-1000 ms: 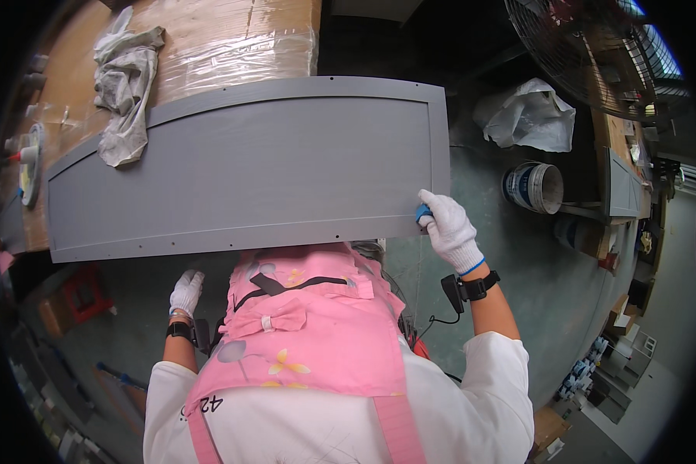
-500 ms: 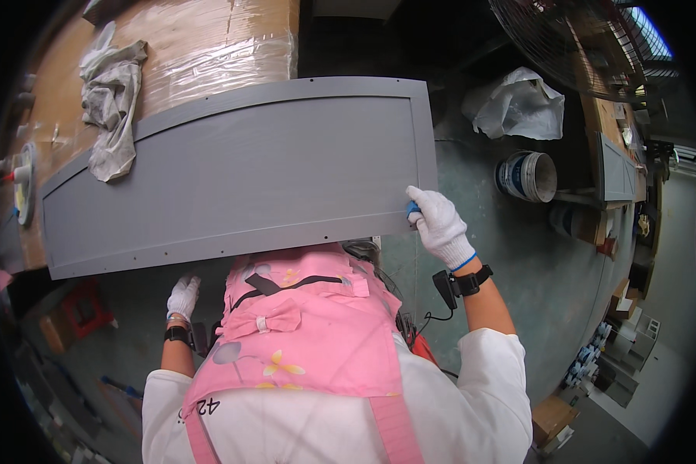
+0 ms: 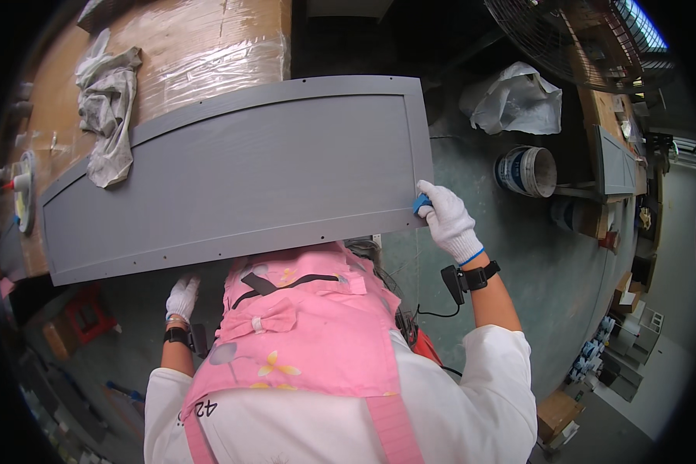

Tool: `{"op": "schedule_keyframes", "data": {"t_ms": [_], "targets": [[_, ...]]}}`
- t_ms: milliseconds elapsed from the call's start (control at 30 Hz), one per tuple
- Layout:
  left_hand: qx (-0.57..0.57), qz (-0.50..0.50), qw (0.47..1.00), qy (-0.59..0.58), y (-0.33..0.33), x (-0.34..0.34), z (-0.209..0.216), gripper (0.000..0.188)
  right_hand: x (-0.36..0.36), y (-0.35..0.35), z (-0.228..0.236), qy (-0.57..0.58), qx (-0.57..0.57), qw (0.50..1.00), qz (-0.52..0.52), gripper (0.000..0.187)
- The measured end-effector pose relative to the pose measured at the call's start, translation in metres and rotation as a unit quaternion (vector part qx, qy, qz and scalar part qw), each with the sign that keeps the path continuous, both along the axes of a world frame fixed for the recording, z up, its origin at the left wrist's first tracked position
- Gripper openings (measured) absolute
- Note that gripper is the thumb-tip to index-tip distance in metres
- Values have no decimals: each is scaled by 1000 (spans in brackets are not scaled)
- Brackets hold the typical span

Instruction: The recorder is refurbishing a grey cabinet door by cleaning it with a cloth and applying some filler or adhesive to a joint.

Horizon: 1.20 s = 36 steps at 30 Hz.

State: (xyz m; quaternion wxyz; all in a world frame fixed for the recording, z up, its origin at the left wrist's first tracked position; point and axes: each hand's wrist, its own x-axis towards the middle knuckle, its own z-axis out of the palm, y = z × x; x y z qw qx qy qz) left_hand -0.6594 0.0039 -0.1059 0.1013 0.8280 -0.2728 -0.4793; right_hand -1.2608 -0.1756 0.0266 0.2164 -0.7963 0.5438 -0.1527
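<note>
A long grey framed panel [image 3: 263, 162] with a slanted, narrowing left end lies in front of me, small dark holes along its frame. My right hand [image 3: 448, 220], in a white knitted glove, is closed round a small blue block [image 3: 422, 204] at the panel's near right corner. The block rests against the frame's edge; its hidden part makes its exact kind unclear. Below the panel's near edge, at the left, my gloved left hand [image 3: 182, 298] has its fingers stretched out and holds nothing visible. Whether its fingertips touch the panel, I cannot tell.
A grey rag [image 3: 110, 116] drapes over the panel's far left edge. Behind stands a plastic-wrapped table [image 3: 209, 42]. To the right are a white bucket [image 3: 527, 172], a white plastic bag [image 3: 518, 100] and a large fan [image 3: 572, 39]. A red stool [image 3: 89, 313] stands at lower left.
My right hand has shifted slightly right at the panel's corner, and more of the blue block shows. The left hand stays in nearly the same place.
</note>
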Motion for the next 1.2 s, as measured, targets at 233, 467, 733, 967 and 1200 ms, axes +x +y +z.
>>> {"op": "schedule_keyframes", "data": {"t_ms": [233, 467, 733, 967, 1200], "targets": [[31, -31, 999, -24, 0, -2, 0, 44, 37, 10, -1, -71, -10, 997, 29, 45], [-5, -13, 1000, -1, -1, 0, -6, 45, 7, 5, -8, -14, 6, 1000, -25, 46], [-12, 30, 999, 40, 7, 3, -25, 48, 78, 5, 1, -134, 12, 989, 55, 45], [-10, -9, 1000, -11, 10, 5, -27, 50, -8, 1, 12, -26, -96, 992, -83, 49], [20, -1, 999, 28, 7, -10, -20, 48, -2, 1, 3, 21, -95, 992, 84, 48]]}}
